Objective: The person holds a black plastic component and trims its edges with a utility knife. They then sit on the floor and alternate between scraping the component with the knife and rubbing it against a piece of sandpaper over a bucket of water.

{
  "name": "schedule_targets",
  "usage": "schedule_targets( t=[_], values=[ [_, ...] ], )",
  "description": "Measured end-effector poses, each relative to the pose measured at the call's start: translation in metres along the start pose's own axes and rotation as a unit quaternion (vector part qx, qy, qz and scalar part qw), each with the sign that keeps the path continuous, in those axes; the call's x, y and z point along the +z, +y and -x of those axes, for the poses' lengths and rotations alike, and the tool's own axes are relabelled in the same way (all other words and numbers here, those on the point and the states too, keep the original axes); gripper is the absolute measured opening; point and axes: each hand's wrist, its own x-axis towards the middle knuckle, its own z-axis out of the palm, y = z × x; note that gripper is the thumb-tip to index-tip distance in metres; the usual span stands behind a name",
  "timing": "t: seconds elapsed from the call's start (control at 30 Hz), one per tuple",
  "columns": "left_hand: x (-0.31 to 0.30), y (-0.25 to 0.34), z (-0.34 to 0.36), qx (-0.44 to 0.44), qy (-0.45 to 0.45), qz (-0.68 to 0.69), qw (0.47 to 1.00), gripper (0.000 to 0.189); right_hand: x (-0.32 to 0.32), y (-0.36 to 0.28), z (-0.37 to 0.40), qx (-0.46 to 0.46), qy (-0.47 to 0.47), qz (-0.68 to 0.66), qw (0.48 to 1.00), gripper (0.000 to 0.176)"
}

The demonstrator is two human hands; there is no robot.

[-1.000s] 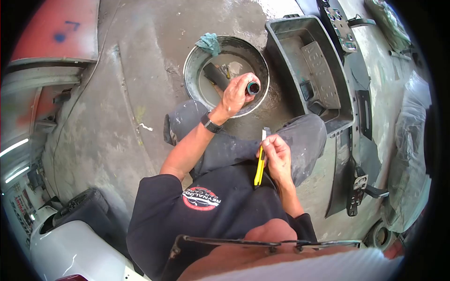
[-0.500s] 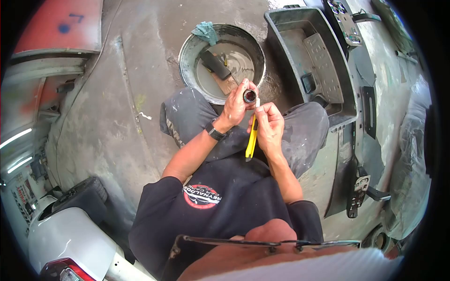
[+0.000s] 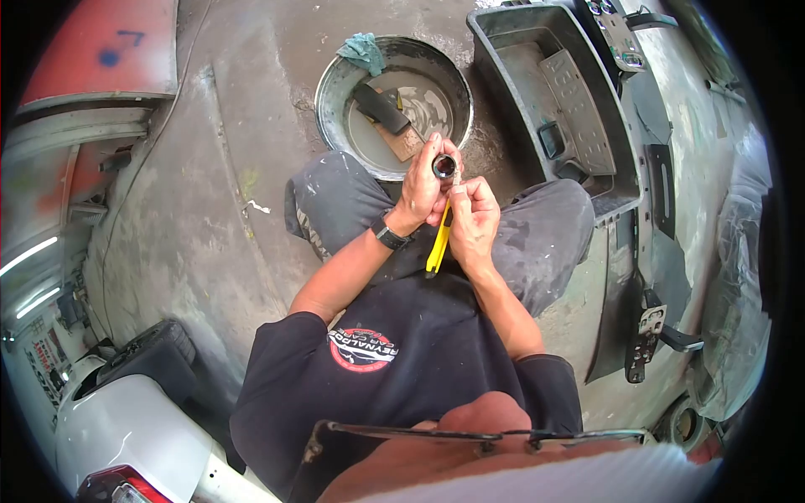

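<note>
My left hand (image 3: pixel 422 189) is wrapped round a dark cylindrical piece (image 3: pixel 444 166) with a round open end facing up. Close beside it, my right hand (image 3: pixel 474 220) holds a yellow utility knife (image 3: pixel 438 243), which hangs from the palm toward my lap. The right fingertips pinch near a small pale piece against the cylinder; its details are too small to tell. Beyond both hands stands a round basin (image 3: pixel 325 101) with murky water, a dark block (image 3: pixel 381 109) and a brown piece (image 3: pixel 402 144) in it. A teal cloth (image 3: pixel 362 54) drapes over its rim.
A grey plastic tub (image 3: pixel 625 126) stands right of the basin. Dark trim parts with metal brackets (image 3: pixel 646 335) lie further right, near plastic sheeting (image 3: pixel 738 277). A white car part (image 3: pixel 134 427) is at lower left, a red panel (image 3: pixel 101 50) at upper left.
Both hands have shifted slightly left, with the right hand a little closer to the left one. The knife has moved left and slightly up. The whole view has shifted slightly.
</note>
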Motion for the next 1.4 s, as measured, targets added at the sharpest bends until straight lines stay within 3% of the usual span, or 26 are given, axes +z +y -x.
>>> schedule_targets(
  t=[0.83, 1.4],
  values=[
    [-0.007, 0.003, 0.003, 0.016, 0.025, -0.109, 0.994, 0.051, 0.008, 0.001, -0.001, -0.010, -0.013, 0.039, 0.999, 0.015],
    [-0.010, -0.009, 0.003, 0.053, 0.049, -0.116, 0.991, 0.052, 0.015, 0.010, -0.001, -0.002, 0.051, 0.059, 0.997, 0.020]
  ],
)
